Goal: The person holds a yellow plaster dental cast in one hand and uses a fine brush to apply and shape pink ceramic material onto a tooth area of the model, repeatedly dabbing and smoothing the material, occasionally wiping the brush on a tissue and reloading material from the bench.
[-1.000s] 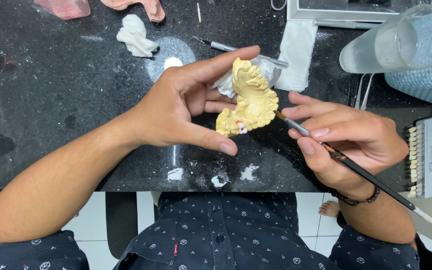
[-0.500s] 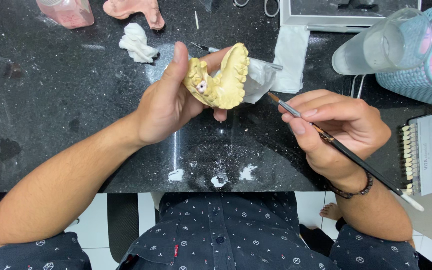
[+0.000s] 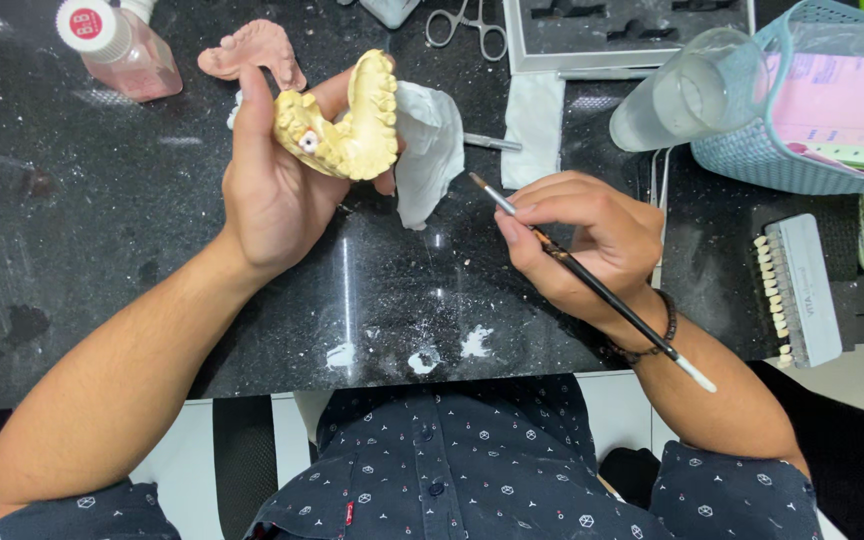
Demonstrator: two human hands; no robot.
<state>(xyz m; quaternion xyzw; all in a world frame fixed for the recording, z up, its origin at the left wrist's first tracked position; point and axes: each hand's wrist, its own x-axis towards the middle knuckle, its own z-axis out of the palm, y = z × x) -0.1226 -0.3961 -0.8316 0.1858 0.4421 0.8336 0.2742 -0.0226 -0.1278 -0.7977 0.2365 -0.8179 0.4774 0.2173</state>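
Cast [image 3: 347,125], a yellow dental model, sits in our left hand [image 3: 272,190], raised over the black table [image 3: 102,230]; the fingers are closed round it, the thumb laid along its near side, and one white tooth shows on it. Nearest us lie white smears [image 3: 422,355] on the table edge above our dark patterned shirt [image 3: 452,470]. Our right hand [image 3: 587,240] is closed on a thin black brush [image 3: 592,285], pinched near its tip, which points up and left toward the cast but stays apart from it; the white handle end runs back past a dark bead bracelet [image 3: 652,335]. To the right lies a grey shade guide [image 3: 797,290] with a row of tooth tabs. Beyond the cast a crumpled white tissue [image 3: 427,150] hangs just beside our left hand, and a folded white cloth [image 3: 532,125] lies next to it. Farther off we see a pink gum-shaped piece [image 3: 252,50], a pink bottle [image 3: 117,50] with a round red-and-white label on its cap, steel scissors [image 3: 467,22], a grey tray [image 3: 632,35], a clear cup [image 3: 687,90] on its side, and a teal basket [image 3: 802,150] holding pink and green papers.
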